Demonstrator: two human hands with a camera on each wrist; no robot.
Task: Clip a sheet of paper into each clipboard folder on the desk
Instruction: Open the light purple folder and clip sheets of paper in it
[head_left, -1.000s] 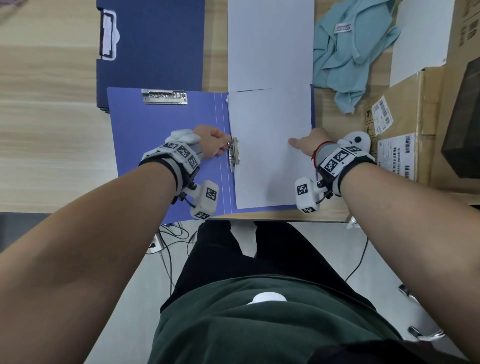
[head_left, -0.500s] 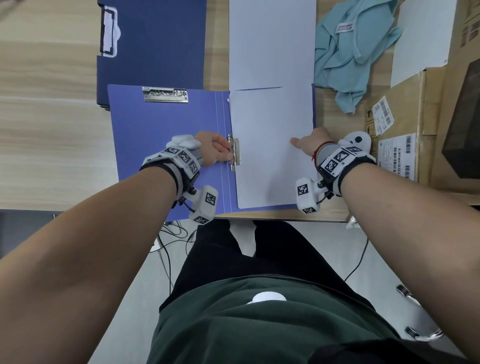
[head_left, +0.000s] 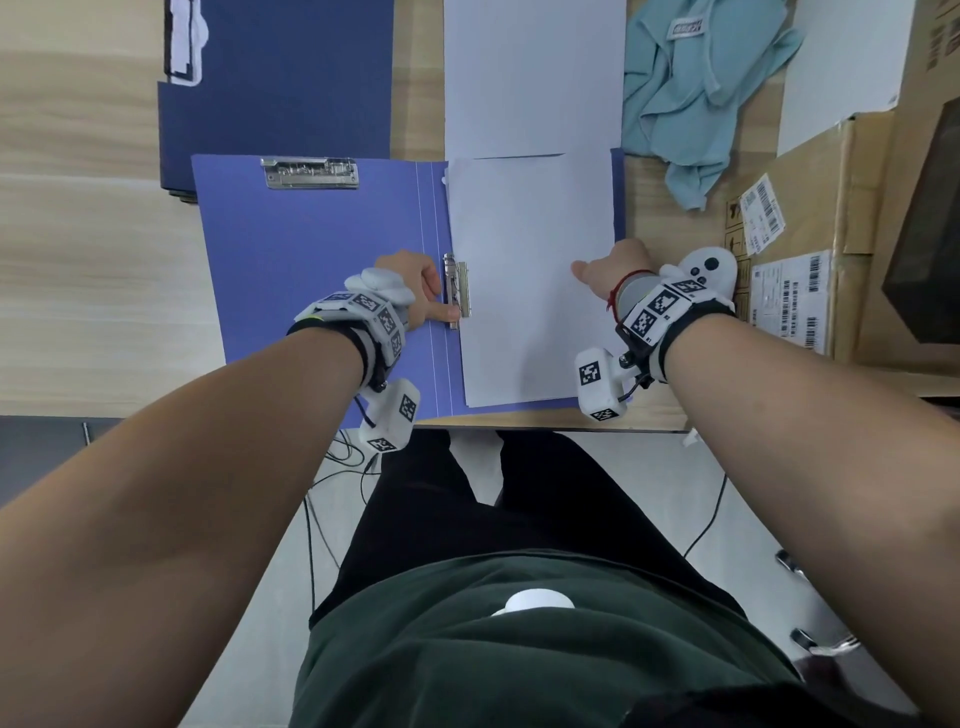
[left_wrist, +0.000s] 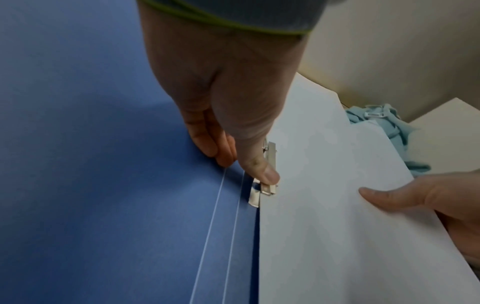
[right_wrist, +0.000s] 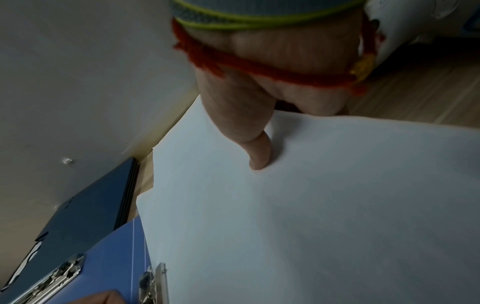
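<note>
A pale wooden desk (head_left: 93, 249) bears an open violet-blue clipboard folder (head_left: 311, 249). Behind it lie a closed navy folder (head_left: 291, 78) and loose white paper sheets (head_left: 535, 78). To its right are a crumpled teal cloth (head_left: 691, 93) and a brown cardboard box (head_left: 815, 171).

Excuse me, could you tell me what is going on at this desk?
A person is fitting a white sheet into the open blue folder. The left hand presses its thumb on the metal clip at the spine, while the right hand pinches the sheet's right edge. Whether the clip already grips the paper is unclear.
</note>
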